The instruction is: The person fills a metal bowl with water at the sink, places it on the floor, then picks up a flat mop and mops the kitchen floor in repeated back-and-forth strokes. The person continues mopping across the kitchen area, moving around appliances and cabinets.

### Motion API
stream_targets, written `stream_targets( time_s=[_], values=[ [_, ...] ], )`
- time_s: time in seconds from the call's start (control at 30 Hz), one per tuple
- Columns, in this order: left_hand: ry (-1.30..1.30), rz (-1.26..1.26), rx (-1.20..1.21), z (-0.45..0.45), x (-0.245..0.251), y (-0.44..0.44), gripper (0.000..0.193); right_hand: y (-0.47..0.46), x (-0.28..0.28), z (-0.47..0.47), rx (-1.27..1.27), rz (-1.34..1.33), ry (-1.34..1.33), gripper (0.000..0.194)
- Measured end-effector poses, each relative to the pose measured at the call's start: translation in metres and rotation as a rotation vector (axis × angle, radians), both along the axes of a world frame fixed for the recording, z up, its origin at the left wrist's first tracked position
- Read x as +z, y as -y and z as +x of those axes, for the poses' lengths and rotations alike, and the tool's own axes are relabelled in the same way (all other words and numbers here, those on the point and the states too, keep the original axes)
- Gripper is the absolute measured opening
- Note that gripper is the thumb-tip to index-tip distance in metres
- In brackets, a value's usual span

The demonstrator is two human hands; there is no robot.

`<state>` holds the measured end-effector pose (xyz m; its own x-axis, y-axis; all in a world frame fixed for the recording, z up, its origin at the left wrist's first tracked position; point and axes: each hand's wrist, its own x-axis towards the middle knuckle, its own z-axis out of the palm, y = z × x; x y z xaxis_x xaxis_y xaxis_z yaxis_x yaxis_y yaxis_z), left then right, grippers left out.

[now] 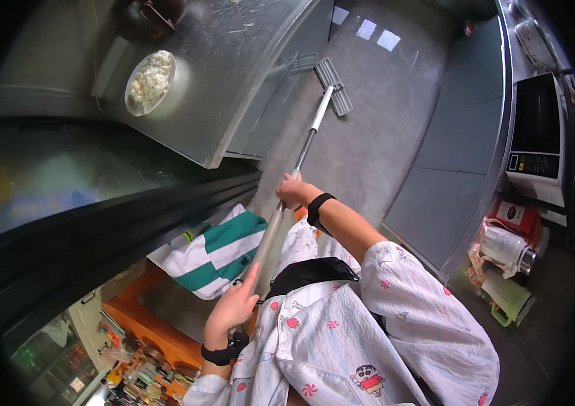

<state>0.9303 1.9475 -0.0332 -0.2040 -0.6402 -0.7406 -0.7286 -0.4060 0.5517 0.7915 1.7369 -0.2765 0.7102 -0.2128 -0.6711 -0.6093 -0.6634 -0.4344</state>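
Observation:
A flat mop with a metal and grey pole (271,233) slants up from my waist to its grey rectangular head (334,87), which lies on the grey floor near the counter's base. My right hand (295,191) grips the pole at about its middle, where the thick grey sleeve meets the metal tube. Lower down, near the pole's rear end, my left hand (237,303) holds the grey sleeve, one finger stretched along it. Black bands circle both wrists. The mop plate's cloth side faces the floor and is hidden.
At the left, a metal-topped counter (216,86) bears a bowl of white food (151,82). Grey cabinets (450,172) line the right, with a microwave (536,127) and flasks (505,246) above. A green-and-white cloth (216,248) hangs by the pole. An orange wooden frame (150,317) stands lower left.

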Motion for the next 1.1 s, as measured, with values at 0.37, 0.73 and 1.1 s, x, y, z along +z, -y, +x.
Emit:
stream_targets(
  time_s=[0.37,0.73,1.1],
  values=[
    [-0.036,0.22,0.321,-0.117,0.044,-0.093,0.075,-0.097,0.007,-0.078,0.212,0.044,0.112,0.029],
    [-0.106,0.27,0.617,-0.234,0.09,-0.179,0.072,-0.156,0.053,-0.141,0.578,0.334,0.168,0.023],
    [-0.243,0.548,0.872,-0.241,0.154,-0.172,0.074,-0.151,0.124,-0.155,0.538,0.362,0.179,0.019]
  ],
)
